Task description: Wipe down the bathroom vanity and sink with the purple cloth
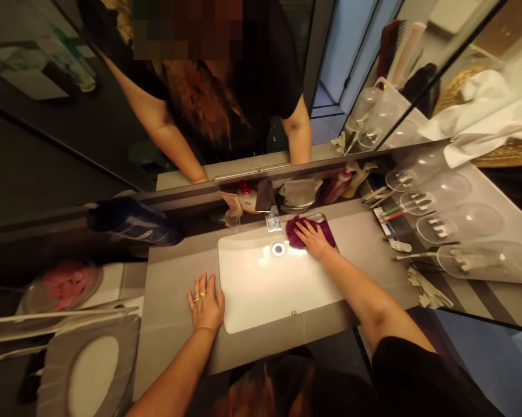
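My right hand lies flat, fingers spread, on a purple cloth at the far right corner of the white sink basin, beside the metal drain. My left hand rests palm down with fingers apart on the grey countertop at the sink's left rim, rings on two fingers. It holds nothing.
A tap stands behind the basin, with bottles and tubes along the mirror ledge. Several clear glasses lie on the counter's right side beside toothbrushes. A dark bottle is at left. A toilet stands lower left.
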A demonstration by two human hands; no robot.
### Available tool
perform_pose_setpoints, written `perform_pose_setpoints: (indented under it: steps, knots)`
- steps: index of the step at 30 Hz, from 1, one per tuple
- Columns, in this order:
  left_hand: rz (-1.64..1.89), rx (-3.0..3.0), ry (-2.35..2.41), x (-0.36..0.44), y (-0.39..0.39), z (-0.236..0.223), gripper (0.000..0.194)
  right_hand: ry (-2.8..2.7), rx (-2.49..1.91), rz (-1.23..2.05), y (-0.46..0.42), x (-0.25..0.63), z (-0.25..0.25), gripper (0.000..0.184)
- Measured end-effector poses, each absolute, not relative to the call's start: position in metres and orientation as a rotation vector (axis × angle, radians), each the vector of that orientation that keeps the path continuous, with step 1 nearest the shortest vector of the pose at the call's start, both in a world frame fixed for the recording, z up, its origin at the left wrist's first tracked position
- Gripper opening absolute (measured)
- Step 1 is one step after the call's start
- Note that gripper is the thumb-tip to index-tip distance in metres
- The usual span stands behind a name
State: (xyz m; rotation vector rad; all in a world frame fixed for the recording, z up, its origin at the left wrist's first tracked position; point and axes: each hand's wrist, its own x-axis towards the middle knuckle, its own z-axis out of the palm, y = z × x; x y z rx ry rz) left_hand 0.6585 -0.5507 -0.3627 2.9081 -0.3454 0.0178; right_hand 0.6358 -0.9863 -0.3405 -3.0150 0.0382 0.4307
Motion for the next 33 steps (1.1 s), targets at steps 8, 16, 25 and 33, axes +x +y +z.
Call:
perform_pose_setpoints:
  steps: [8, 16, 25, 33]
  knots:
    - [0.002, 2.881, -0.345, 0.655, -0.548, -0.365, 0.056, 0.675, -2.844, 0.562, -0.944, 0.609, -0.397, 0.065]
    - [-0.011, 2.843, -0.335, 0.654, -0.55, -0.364, 0.057, 0.745, -2.3, 0.563, -0.75, 0.631, -0.406, 0.062]
    - [-0.005, 2.88, -0.334, 0.654, -0.55, -0.363, 0.056, 0.057, -2.029, 0.394, -0.697, 0.598, -0.408, 0.087]
    - [0.041, 2.892, -0.365, 0.655, -0.548, -0.366, 0.055, -0.395, -2.133, 0.633, -0.841, 0.594, -0.371, 0.052]
